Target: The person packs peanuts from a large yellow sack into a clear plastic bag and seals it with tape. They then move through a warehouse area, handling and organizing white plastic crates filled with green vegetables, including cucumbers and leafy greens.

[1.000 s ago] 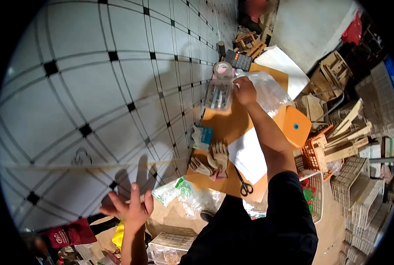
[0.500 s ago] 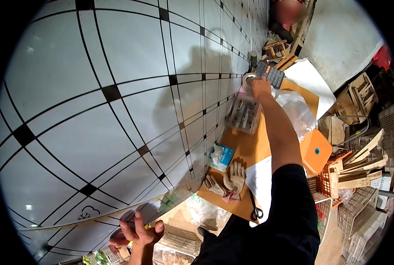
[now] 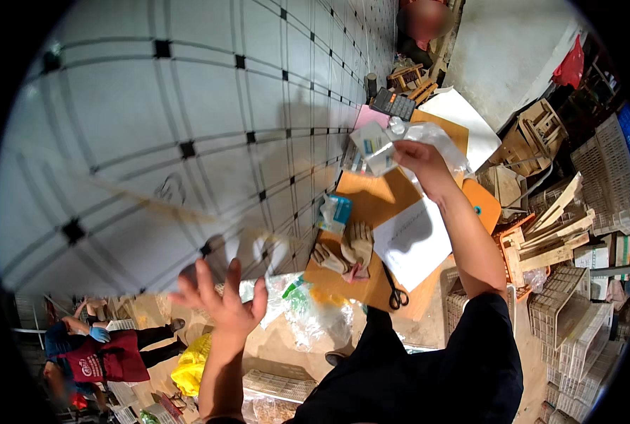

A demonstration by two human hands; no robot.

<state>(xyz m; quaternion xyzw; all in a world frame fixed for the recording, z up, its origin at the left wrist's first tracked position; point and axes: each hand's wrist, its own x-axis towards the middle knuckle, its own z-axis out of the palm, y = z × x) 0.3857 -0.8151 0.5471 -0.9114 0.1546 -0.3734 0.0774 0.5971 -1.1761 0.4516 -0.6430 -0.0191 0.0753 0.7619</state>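
My right hand (image 3: 424, 162) is closed on the edge of a small, flat, see-through packet (image 3: 373, 148) with a pale printed card or label; its exact kind is unclear. It is held above the wooden table (image 3: 389, 194). Beneath it, a clear plastic box is partly hidden. My left hand (image 3: 227, 304) is raised near the tiled wall, fingers spread, holding nothing. Nearest my right hand are a crumpled clear plastic bag (image 3: 438, 138) and a dark calculator (image 3: 393, 104). Lower on the table lie a blue tissue pack (image 3: 334, 213), work gloves (image 3: 357, 245), black scissors (image 3: 397, 297) and a written sheet of paper (image 3: 414, 237).
The white tiled wall (image 3: 131, 141) runs along the table's left side. To the right stand an orange stool top (image 3: 481, 203), wood pieces (image 3: 551, 226) and stacked plastic crates (image 3: 559, 307). At lower left is a person in a maroon apron (image 3: 114, 357), near a yellow bag (image 3: 191, 364).
My right hand has drawn back from near the calculator and now holds the flat packet. My left hand has risen, still spread. The view has shifted, bringing the aproned person into sight.
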